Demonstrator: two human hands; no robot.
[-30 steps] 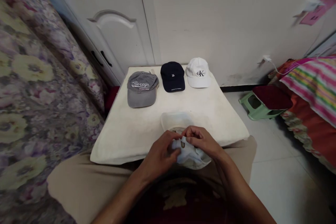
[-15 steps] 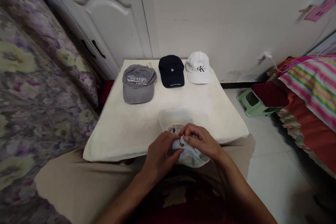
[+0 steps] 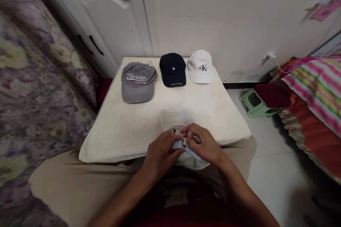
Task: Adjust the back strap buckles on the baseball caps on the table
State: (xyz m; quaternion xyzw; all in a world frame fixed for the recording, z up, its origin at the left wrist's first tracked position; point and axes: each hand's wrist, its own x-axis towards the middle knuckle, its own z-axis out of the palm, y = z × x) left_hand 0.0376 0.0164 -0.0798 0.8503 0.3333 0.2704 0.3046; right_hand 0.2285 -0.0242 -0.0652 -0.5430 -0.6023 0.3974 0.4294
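A pale blue baseball cap (image 3: 193, 159) lies at the table's near edge, its brim pointing away from me and its back strap with a brass-coloured buckle (image 3: 183, 143) towards me. My left hand (image 3: 163, 150) pinches the strap on the left of the buckle, thumb below and fingers above. From the right, my right hand (image 3: 201, 142) grips the strap close to the buckle with thumb and forefinger. The fingers hide part of the strap and the cap's inside.
Along the table's far side stand a grey cap (image 3: 137, 92), a navy cap (image 3: 172, 74) and a white cap (image 3: 200, 75). A cream cloth (image 3: 119, 131) covers the table. To the right is a green stool (image 3: 253, 104) beside a bed (image 3: 311, 113); a flowered curtain (image 3: 45, 88) hangs left.
The view has shifted slightly. Both hands stay at the cap's strap; the right fingers have curled a little more beside the buckle. The three far caps have not moved on the table.
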